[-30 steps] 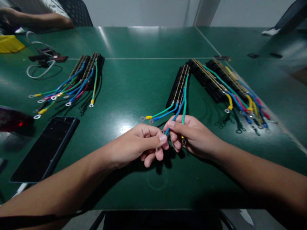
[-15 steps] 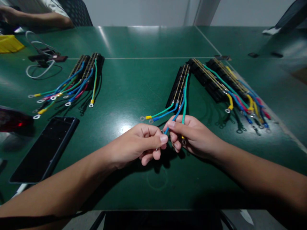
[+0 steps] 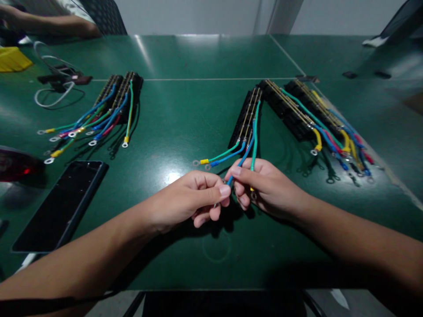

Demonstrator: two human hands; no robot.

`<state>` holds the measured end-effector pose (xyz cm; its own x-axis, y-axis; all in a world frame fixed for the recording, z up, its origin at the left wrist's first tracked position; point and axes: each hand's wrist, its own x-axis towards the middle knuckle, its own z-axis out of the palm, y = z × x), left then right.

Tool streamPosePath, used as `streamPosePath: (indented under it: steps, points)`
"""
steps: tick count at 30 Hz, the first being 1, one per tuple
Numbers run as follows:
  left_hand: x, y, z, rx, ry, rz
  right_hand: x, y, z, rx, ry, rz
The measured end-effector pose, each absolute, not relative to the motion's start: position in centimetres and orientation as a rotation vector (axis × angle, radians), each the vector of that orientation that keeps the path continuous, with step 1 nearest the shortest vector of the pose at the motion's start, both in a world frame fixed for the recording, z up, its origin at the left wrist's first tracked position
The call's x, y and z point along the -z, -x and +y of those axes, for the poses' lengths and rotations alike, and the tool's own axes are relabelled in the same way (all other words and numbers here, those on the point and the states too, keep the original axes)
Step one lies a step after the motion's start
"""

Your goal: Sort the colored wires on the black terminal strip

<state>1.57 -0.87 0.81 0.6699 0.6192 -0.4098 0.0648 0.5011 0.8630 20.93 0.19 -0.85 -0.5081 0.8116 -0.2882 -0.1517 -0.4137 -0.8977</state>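
A black terminal block (image 3: 244, 116) with brass-coloured strips lies in front of me, wires coming off its near end. Both hands meet on one blue wire (image 3: 246, 153) from it. My left hand (image 3: 198, 196) is closed, pinching the wire's end between thumb and fingers; the tip is mostly hidden. My right hand (image 3: 261, 182) grips the same wire a little farther up. Beside the right fingers hangs a green wire (image 3: 254, 152) with a yellow-sleeved ring lug. Another green wire (image 3: 220, 155) and a blue wire (image 3: 228, 158), both with ring lugs, lie to the left.
Two wired terminal blocks (image 3: 120, 94) lie at the left, and two more (image 3: 299, 112) at the right. A phone (image 3: 59, 204) rests near my left arm, by a dark red object (image 3: 20, 165). Cables (image 3: 54, 103) and a yellow bin (image 3: 15, 59) are farther back. A person's arm (image 3: 59, 25) shows top left.
Almost nothing differs. Both hands keep their hold on the blue wire, and the view has shifted very slightly.
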Motion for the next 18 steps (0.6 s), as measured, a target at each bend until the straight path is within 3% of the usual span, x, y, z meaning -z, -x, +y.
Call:
streamPosePath:
  steps: [18]
  points:
    - [-1.08, -1.65, -1.01, -0.382, -1.014, 0.809, 0.71, -20.89, 0.16, -1.980, 0.999, -1.139]
